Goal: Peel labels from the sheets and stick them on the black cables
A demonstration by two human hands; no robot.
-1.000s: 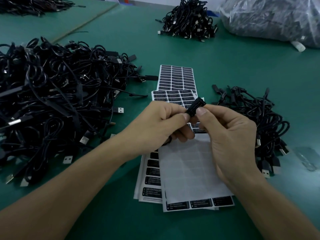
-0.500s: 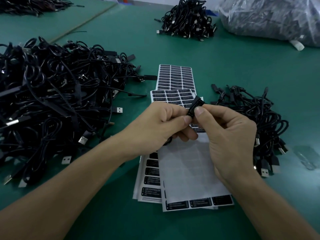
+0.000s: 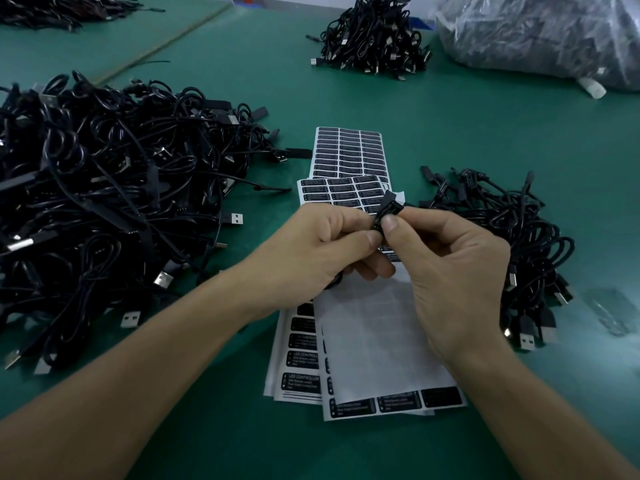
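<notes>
Above the label sheets, my left hand (image 3: 322,251) and my right hand (image 3: 450,268) together pinch a small black cable controller block (image 3: 388,211) between thumbs and fingertips. A black label seems wrapped on it. The cable's loop hangs hidden under my left palm. Beneath my hands lies a nearly stripped white label sheet (image 3: 374,341) with three black labels along its bottom edge. Fuller sheets of black labels (image 3: 348,154) lie beyond my hands.
A big heap of black USB cables (image 3: 104,209) fills the left of the green table (image 3: 450,126). A smaller pile (image 3: 512,244) lies at the right. Another pile (image 3: 374,39) and a plastic bag of cables (image 3: 554,32) sit at the back.
Both hands stay in place on the controller block; my right thumb has shifted slightly along it. Nothing else moved.
</notes>
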